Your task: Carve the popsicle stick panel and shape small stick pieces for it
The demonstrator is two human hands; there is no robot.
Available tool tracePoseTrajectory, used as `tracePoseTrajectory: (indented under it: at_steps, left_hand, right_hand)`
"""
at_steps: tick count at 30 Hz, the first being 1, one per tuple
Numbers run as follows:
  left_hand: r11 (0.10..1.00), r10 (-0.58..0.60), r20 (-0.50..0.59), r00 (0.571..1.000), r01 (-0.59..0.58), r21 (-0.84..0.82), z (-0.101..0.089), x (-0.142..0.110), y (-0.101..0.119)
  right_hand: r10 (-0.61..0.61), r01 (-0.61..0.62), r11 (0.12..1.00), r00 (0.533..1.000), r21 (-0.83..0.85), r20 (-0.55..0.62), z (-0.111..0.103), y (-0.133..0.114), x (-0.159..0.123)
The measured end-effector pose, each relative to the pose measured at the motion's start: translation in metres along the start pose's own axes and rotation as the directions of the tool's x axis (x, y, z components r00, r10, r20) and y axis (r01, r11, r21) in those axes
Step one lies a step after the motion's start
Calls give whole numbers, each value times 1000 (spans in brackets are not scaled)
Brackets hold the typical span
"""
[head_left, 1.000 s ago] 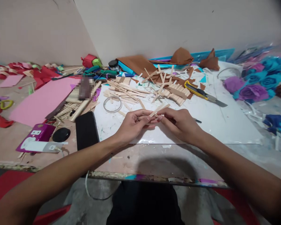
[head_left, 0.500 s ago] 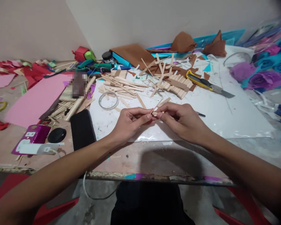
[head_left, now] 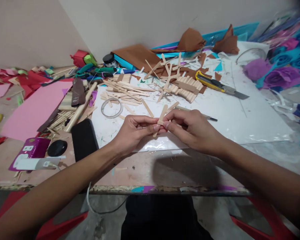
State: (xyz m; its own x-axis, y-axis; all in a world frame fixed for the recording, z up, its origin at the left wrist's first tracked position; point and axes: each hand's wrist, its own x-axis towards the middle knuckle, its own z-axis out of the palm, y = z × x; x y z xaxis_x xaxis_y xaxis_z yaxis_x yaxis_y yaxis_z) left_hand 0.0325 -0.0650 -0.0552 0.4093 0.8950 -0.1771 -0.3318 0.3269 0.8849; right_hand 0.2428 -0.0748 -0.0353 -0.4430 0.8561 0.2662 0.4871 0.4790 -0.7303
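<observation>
Crossed wooden craft sticks [head_left: 162,114] are held up between my two hands, above the front part of the white sheet [head_left: 252,130]. My left hand [head_left: 133,133] pinches them from the left, with thumb and fingers closed. From the right, my right hand [head_left: 190,128] pinches the same sticks near where they cross. The fingertips hide part of the crossing. Just beyond the hands lie loose craft sticks [head_left: 147,108] and a roll of tape [head_left: 112,108]. A thin pen-like knife [head_left: 210,117] lies beside my right hand.
A yellow cutter [head_left: 221,86] with its blade out lies at the right. Behind are stick piles [head_left: 126,91], a stick bundle [head_left: 187,88] and brown paper [head_left: 137,57]. A black phone [head_left: 84,138] and a purple socket box [head_left: 31,151] are at the left, paper flowers [head_left: 281,76] far right.
The held sticks have turned, so the upright stick now shows its broad face and its lower end appears below the fingers. Both hands still pinch them; the view has shifted slightly.
</observation>
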Motion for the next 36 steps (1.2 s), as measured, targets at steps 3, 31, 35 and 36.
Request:
tracePoseTrajectory:
  at_steps: [3,31,35,36]
  left_hand:
    - [1000,2,-9,1000,-1,5,-1,0,-1]
    - [997,43,1,999,-43,62,-4,-1,-5]
    - [996,51,-28,998,-49,78,-4,-1,-5]
    - [995,59,-31,998,-57,86,-4,-1,-5]
  right_hand:
    - [-11,11,1000,1000,-16,-8,-2,-1,0]
    - [72,-72,997,997,31,1,-4,-4,-2]
    - [72,-72,997,997,37,-1,-3,-4,-2]
    - [70,-70,997,998,35,-4,-2,-3,-2]
